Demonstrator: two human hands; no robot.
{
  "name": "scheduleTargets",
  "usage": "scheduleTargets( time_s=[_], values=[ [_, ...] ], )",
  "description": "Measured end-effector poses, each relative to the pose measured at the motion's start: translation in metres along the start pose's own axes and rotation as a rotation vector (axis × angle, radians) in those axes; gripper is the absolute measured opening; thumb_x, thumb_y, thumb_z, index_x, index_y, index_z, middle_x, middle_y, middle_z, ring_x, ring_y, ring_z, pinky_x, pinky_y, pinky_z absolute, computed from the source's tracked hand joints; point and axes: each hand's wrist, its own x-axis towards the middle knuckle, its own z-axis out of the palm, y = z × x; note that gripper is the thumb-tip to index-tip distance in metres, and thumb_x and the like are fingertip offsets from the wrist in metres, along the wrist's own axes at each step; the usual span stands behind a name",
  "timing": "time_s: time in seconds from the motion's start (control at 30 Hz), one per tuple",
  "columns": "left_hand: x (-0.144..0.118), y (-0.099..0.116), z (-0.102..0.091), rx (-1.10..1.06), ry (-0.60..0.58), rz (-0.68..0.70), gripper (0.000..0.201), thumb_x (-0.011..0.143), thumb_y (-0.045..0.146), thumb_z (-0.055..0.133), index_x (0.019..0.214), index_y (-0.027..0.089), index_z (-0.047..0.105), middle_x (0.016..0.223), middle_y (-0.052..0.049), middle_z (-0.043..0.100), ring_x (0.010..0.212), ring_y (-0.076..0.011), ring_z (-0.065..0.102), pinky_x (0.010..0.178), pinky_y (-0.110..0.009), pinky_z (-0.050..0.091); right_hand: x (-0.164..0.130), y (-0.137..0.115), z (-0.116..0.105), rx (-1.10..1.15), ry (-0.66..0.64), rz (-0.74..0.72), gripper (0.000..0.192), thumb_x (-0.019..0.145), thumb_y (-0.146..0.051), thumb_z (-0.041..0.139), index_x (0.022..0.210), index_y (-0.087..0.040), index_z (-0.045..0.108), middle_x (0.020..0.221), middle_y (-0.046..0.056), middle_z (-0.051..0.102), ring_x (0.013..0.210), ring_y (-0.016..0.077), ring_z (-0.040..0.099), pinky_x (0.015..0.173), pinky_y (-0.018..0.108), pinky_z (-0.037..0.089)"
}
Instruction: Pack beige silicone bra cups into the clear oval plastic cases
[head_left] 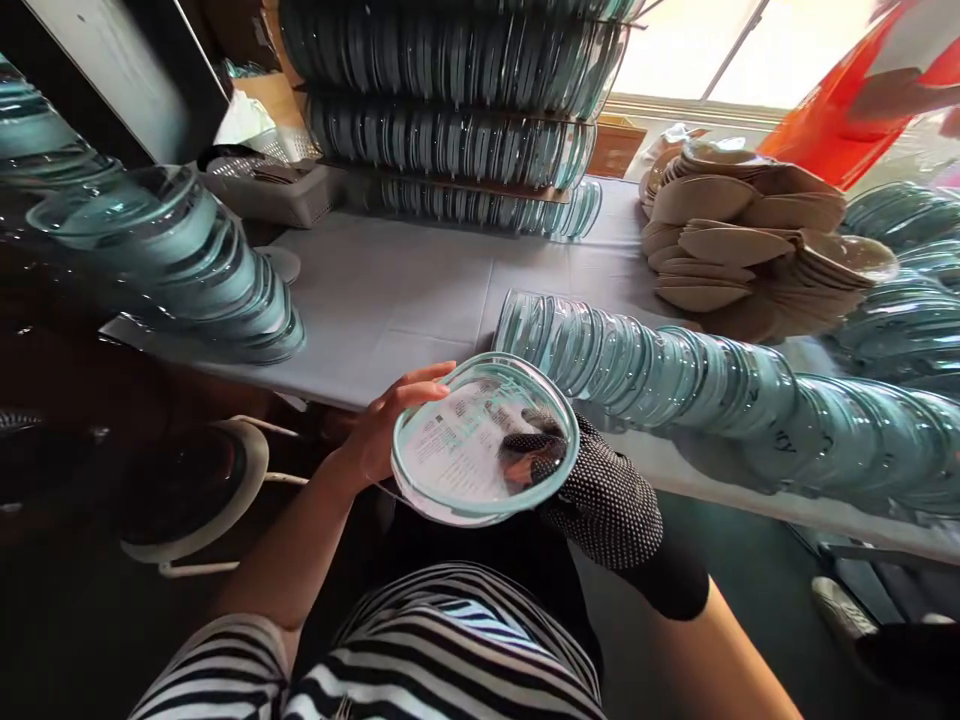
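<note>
A clear, rounded glass dish [480, 440] with a pale green rim is held up in front of my body. Through it shows a white sheet or label with small print. My bare left hand [390, 425] grips its left edge, thumb and fingers around the rim. On the right side, my right hand [600, 490], in a black glove with white dots, holds the same dish. Some of its fingers show through the glass, bare at the tips. Just beyond, a long row of nested glass dishes [645, 370] lies sideways along the table's front edge.
The grey-covered table [420, 290] carries leaning glass stacks [187, 260] at left and tall glass rows [450, 140] at the back. Brown cardboard pieces [735, 230] are piled at right, a grey basket [274, 190] back left. A stool [202, 490] stands lower left. Someone in orange [832, 110] is beyond.
</note>
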Motion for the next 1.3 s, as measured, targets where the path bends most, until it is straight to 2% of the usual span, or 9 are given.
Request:
scheduleTargets(
  time_s=[0.17,0.47,0.6,0.67,0.73,0.8,0.93,1.1,1.3],
  values=[
    [-0.008,0.013,0.001,0.282,-0.146,0.121,0.032,0.06,0.013,0.088,0.085,0.027,0.075,0.122,-0.005,0.07,0.114,-0.0267,0.065,0.097,-0.039,0.053,-0.006,0.007,0.007,-0.129,-0.026,-0.147,0.018,0.091,-0.027,0.063,0.107,-0.027,0.072,0.129,0.005,0.067,0.137,0.0276,0.048,0.115,0.054,0.039],
    [-0.011,0.014,-0.005,0.417,-0.172,0.184,0.037,0.06,0.017,0.088,0.094,0.026,0.077,0.124,-0.008,0.07,0.116,-0.029,0.065,0.096,-0.038,0.054,-0.007,0.006,0.015,0.033,-0.05,-0.012,0.018,0.091,-0.029,0.064,0.107,-0.029,0.072,0.134,0.004,0.064,0.134,0.0264,0.052,0.11,0.053,0.044],
    [-0.01,0.011,-0.014,0.591,-0.308,0.406,0.041,0.074,0.02,0.081,0.113,0.029,0.072,0.133,-0.007,0.065,0.119,-0.0249,0.064,0.095,-0.035,0.055,-0.007,0.007,0.017,0.037,-0.048,0.018,0.021,0.092,-0.03,0.063,0.112,-0.03,0.07,0.138,0.005,0.061,0.137,0.0271,0.048,0.112,0.054,0.042],
    [-0.01,0.01,-0.018,0.679,-0.38,0.558,0.044,0.084,0.019,0.072,0.125,0.034,0.064,0.141,-0.004,0.059,0.122,-0.0205,0.062,0.095,-0.032,0.054,-0.007,0.008,0.013,0.038,-0.014,-0.015,0.033,0.086,-0.038,0.07,0.119,-0.029,0.069,0.148,0.006,0.052,0.144,0.0307,0.038,0.118,0.056,0.032],
    [-0.012,0.011,-0.018,0.685,-0.388,0.601,0.042,0.091,0.022,0.064,0.13,0.036,0.06,0.145,-0.003,0.056,0.126,-0.0193,0.059,0.099,-0.032,0.052,-0.011,0.009,0.007,0.108,0.038,-0.015,0.056,0.08,-0.049,0.074,0.13,-0.028,0.063,0.158,0.007,0.037,0.149,0.0343,0.027,0.121,0.056,0.025],
    [-0.016,0.014,-0.016,0.616,-0.359,0.525,0.035,0.095,0.031,0.059,0.129,0.035,0.061,0.145,-0.004,0.056,0.126,-0.021,0.059,0.1,-0.035,0.051,-0.017,0.011,0.001,0.322,0.059,0.062,0.065,0.081,-0.058,0.07,0.138,-0.028,0.058,0.158,0.008,0.037,0.148,0.0342,0.029,0.121,0.053,0.027],
    [-0.018,0.019,-0.013,0.46,-0.386,0.33,0.036,0.09,0.043,0.065,0.124,0.034,0.064,0.143,-0.006,0.057,0.123,-0.0253,0.06,0.097,-0.037,0.053,-0.026,0.014,0.003,0.906,0.04,0.383,0.052,0.095,-0.059,0.048,0.134,-0.026,0.061,0.139,0.008,0.06,0.13,0.0297,0.055,0.111,0.047,0.041],
    [-0.012,0.014,-0.014,0.259,-0.501,0.1,0.038,0.085,0.043,0.071,0.119,0.027,0.068,0.139,-0.012,0.059,0.121,-0.0305,0.062,0.095,-0.039,0.053,-0.013,0.01,0.017,1.247,0.008,0.606,0.041,0.095,-0.052,0.053,0.112,-0.02,0.072,0.106,0.008,0.074,0.097,0.0234,0.068,0.092,0.039,0.052],
    [-0.016,-0.003,-0.009,0.072,-0.253,-0.085,0.051,0.072,0.063,0.073,0.104,0.023,0.073,0.122,-0.014,0.067,0.116,-0.0362,0.063,0.086,-0.042,0.057,0.0,-0.001,0.041,1.507,-0.056,0.849,0.038,0.077,-0.052,0.074,0.083,-0.014,0.072,0.071,0.005,0.07,0.062,0.0147,0.061,0.063,0.028,0.052]
  ],
)
